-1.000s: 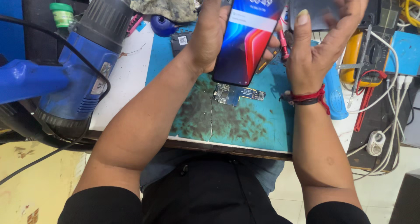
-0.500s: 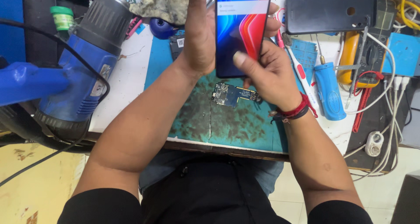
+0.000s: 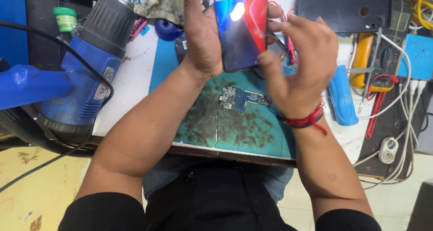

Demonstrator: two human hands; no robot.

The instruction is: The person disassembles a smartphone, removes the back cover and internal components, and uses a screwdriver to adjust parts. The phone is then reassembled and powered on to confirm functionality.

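no container on the bench shows anything inside it: the green-capped bottle (image 3: 65, 18) at the far left stands shut, and i can't see into it.

my left hand (image 3: 202, 37) is closed around the phone (image 3: 240, 26), palm along its left edge and thumb up that side, holding it upright above the mat (image 3: 243, 132) with the lit screen facing me. the phone's top runs out of view. my right hand (image 3: 300, 66) is half open, fingers loosely curled and spread; its thumb (image 3: 266, 62) meets the phone's lower right edge, while the other fingers stand clear of it. the hand is a bit blurred, so i can't tell how firmly that thumb presses.

under the phone, flat on the stained teal mat, lies a small blue circuit board (image 3: 243, 98), apart from both hands. to my left sits a blue heat gun (image 3: 88, 73). past my right hand lie a black back cover (image 3: 345, 9), a red screwdriver (image 3: 290, 48), a blue tube (image 3: 341, 96) and a yellow meter (image 3: 372, 59), with white cables (image 3: 408, 96) trailing to the bench edge.
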